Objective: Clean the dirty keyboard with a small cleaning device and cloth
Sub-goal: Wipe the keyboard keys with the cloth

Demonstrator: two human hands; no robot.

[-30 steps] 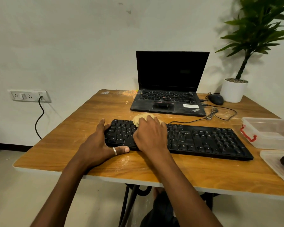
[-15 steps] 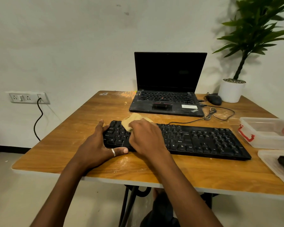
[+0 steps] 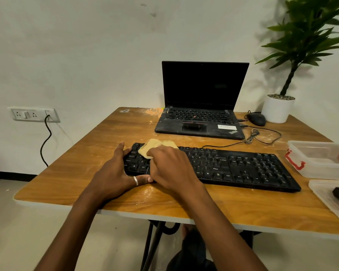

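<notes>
Sensibly, with the keyboard [image 3: 213,167] lying near the table [image 3: 86,153] edge, the left hand [image 3: 115,171] clamps its end while the right hand [image 3: 170,167] presses the bunched cloth [image 3: 151,148] over the keys, best wiped in short, firm rows.

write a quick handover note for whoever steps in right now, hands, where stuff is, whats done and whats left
Left hand: clamped on the left end of the keyboard, steadying it.
Right hand: pressing the tan cloth onto the left key block, mid-wipe.
Keyboard lies along the front of the table, in front of the laptop.
Done: nothing can be confirmed as finished.
Left: wipe the middle keys and number pad. Dust streaks remain on the table. A dark item in the tray at the right edge may be the cleaning device; cannot tell.
</notes>
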